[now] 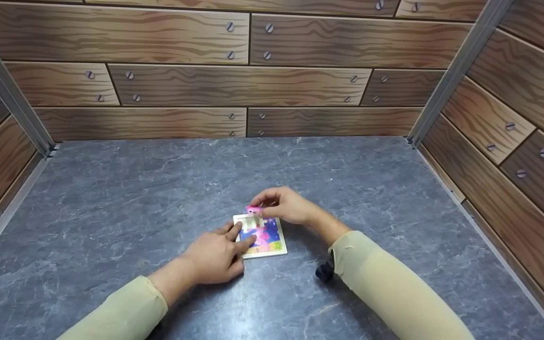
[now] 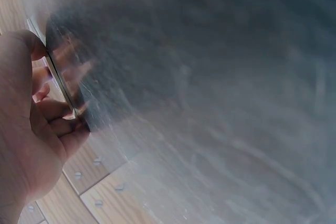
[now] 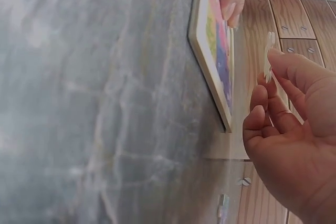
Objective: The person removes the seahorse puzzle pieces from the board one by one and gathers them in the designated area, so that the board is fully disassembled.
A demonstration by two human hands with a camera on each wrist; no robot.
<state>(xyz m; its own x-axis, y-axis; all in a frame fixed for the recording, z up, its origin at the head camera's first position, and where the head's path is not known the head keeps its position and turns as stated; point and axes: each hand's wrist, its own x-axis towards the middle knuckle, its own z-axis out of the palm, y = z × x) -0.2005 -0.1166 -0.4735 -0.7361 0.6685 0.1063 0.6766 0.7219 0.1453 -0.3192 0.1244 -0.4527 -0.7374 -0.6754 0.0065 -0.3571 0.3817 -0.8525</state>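
A small jigsaw puzzle board (image 1: pixel 282 238) with a pale frame and a pink, blue and yellow picture lies on the table. Bare pale backing shows in its upper left part. My left hand (image 1: pixel 217 255) rests at the board's left side, one finger stretched over the picture and others at the edge. Over the board's far edge, my right hand (image 1: pixel 285 205) pinches a pink puzzle piece (image 1: pixel 253 209) between thumb and fingers. Edge-on in the right wrist view, that piece (image 3: pixel 268 56) is held up off the board.
The grey marbled table (image 1: pixel 158 189) spreads around the board. Wood-patterned walls (image 1: pixel 243 85) with metal corner posts (image 1: pixel 456 71) stand at the back and sides. A black device (image 1: pixel 325 271) sits under my right wrist.
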